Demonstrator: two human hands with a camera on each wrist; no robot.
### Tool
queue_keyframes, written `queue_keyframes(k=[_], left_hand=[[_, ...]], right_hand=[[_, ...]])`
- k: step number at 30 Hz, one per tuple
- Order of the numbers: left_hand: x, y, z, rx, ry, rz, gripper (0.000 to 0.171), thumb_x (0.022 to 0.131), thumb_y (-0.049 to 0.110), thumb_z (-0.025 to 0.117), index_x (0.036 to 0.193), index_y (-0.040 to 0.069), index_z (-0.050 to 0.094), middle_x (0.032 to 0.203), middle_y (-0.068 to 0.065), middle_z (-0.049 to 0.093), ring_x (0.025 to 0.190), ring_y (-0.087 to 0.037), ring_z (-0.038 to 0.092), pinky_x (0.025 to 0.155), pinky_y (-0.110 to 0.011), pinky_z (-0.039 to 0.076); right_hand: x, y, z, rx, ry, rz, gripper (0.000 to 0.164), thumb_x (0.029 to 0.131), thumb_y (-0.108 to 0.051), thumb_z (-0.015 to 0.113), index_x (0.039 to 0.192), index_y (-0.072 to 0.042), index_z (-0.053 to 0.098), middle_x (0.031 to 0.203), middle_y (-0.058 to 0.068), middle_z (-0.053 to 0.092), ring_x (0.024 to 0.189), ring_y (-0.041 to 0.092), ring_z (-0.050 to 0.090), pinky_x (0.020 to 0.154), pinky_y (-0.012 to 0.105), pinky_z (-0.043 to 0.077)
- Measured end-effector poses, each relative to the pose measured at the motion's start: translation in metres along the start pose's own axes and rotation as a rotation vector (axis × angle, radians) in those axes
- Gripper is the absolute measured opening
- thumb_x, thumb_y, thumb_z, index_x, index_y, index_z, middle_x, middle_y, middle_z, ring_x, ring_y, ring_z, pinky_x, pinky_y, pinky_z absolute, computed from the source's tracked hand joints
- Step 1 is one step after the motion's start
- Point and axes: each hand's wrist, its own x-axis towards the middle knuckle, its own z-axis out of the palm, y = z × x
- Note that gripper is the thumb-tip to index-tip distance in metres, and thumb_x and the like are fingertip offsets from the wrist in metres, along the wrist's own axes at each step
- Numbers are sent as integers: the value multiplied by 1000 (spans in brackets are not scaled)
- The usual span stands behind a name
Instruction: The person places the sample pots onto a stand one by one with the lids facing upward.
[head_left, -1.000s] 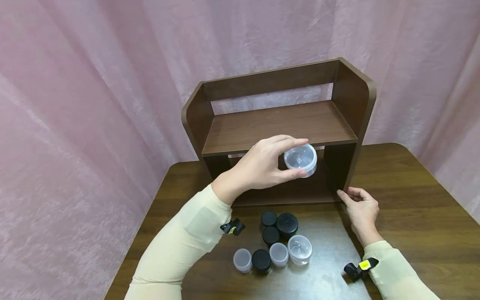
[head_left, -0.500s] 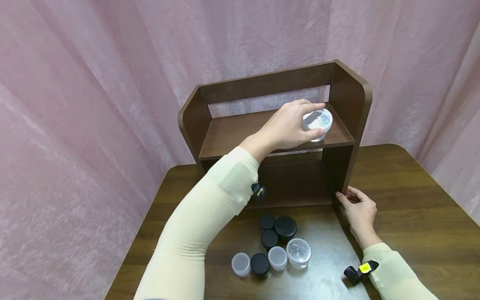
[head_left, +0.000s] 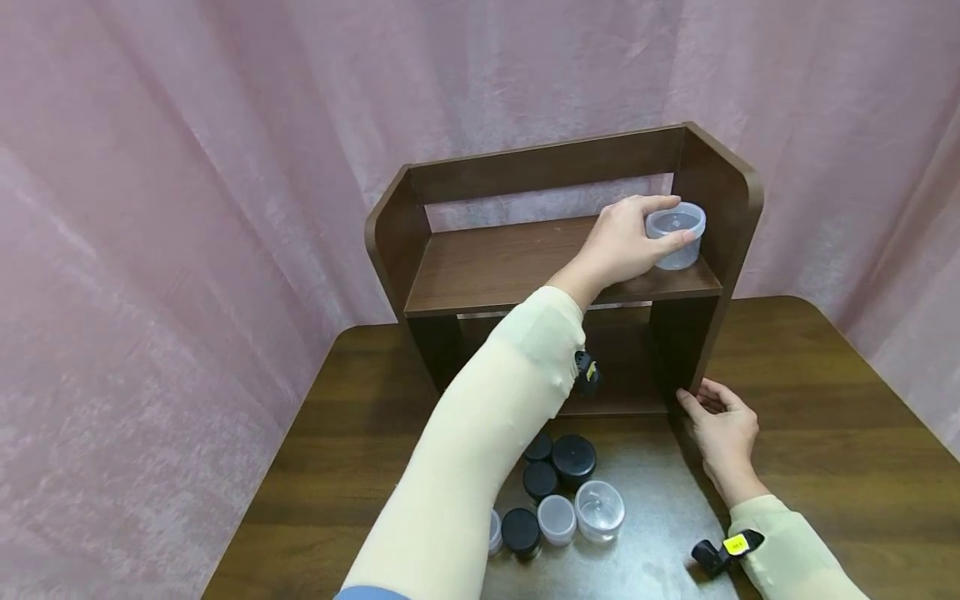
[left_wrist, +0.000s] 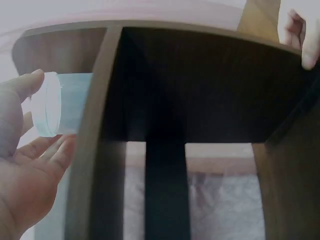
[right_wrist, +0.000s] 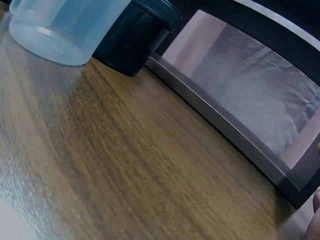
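Note:
Between thumb and fingers, my left hand (head_left: 628, 237) grips a clear plastic jar (head_left: 677, 250) by its rim. The jar stands upright at the right end of the upper level of a dark brown wooden shelf (head_left: 495, 262), close to the side panel. In the left wrist view the jar (left_wrist: 72, 102) shows its pale, wide rim, with the thumb on one side and fingers on the other. Low on the right, my right hand (head_left: 723, 433) pinches the bottom front corner of the shelf's right side panel. Only bits of its fingers show in the right wrist view.
In front of the shelf, several small jars stand on the wooden table (head_left: 795, 358): black-lidded ones (head_left: 573, 458), a frosted-lidded one (head_left: 557, 519) and a larger clear one (head_left: 599, 510). The left sleeve partly covers another jar (head_left: 495, 532). A pink curtain (head_left: 225, 167) hangs behind.
My left hand has carried the clear jar up and rightward, from in front of the lower compartment to the upper level's right end. The right hand has kept its hold on the panel.

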Motion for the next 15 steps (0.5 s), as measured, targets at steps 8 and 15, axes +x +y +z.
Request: queue_keyframes(k=[8,15], left_hand=[[6,5,29,-69,88,-52,53,86,43,70,135,32,55,119,17,59,97,1,52,77,-10,40],[4,-2,35,-242,77,-112,53,86,37,71,136,39,53,122,18,57,100,1,51,80,-13,42]], right_hand=[[1,2,-6,-10,14,2,34,78,-15,81,106,0,69,80,-17,60,77,-1,55,61,8,43],[2,4,-10,-6,18,6,31,78,-15,81,105,-3,69,80,-17,60,78,-1,57,62,8,44]])
